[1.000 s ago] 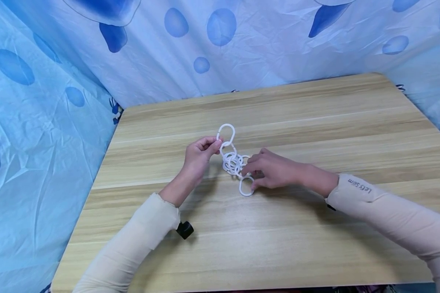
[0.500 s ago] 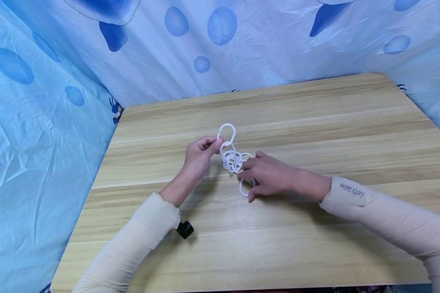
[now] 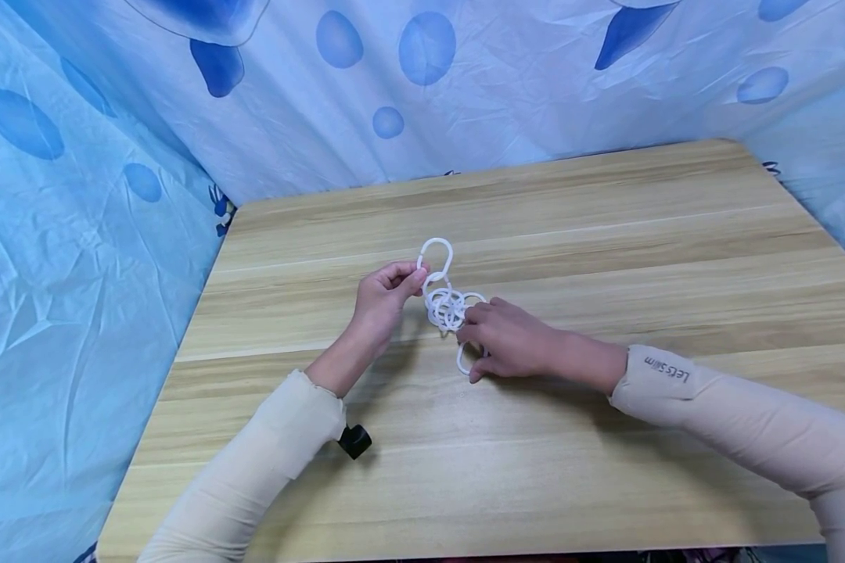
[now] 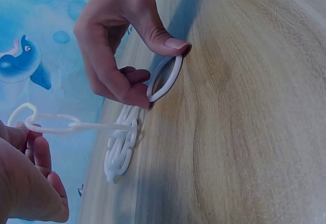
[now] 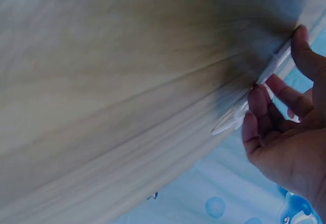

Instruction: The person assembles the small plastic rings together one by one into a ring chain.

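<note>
A chain of white plastic rings lies bunched near the middle of the wooden table. My left hand pinches a link near the chain's far end, and one ring sticks out beyond the fingers. In the left wrist view that held link runs taut to the bunched rings. My right hand pinches the near end ring between thumb and fingers. The end ring stands on edge against the tabletop. The right wrist view shows my right hand at the ring.
A blue patterned plastic sheet hangs behind and to the left of the table. A small black device sits under my left sleeve. Bare wood lies on all sides of the rings.
My right hand has slid slightly left over the near end ring and now covers more of it. The left hand and the far rings have stayed in place.
</note>
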`<move>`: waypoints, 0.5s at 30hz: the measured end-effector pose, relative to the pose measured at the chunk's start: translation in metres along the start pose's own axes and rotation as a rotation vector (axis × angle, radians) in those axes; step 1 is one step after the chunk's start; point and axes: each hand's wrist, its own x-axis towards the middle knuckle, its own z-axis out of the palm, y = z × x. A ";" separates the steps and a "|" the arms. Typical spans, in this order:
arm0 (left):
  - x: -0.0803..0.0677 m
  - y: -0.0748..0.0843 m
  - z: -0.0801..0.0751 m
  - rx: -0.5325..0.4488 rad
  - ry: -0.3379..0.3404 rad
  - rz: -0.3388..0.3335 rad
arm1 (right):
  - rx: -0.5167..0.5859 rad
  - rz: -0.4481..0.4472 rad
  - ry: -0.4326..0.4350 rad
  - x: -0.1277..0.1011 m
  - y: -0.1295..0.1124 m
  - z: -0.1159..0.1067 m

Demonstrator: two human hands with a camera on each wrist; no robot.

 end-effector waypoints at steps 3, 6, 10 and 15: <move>-0.001 0.000 0.000 -0.001 0.001 0.000 | 0.052 0.068 -0.004 0.001 -0.001 0.000; -0.001 0.001 0.000 -0.002 0.003 -0.003 | 0.091 0.130 -0.021 0.002 -0.001 -0.001; -0.001 0.001 0.000 -0.003 0.006 -0.005 | 0.110 0.183 -0.057 0.002 0.000 0.000; -0.001 0.000 0.001 0.000 0.007 0.001 | 0.096 0.187 -0.070 0.001 -0.001 -0.001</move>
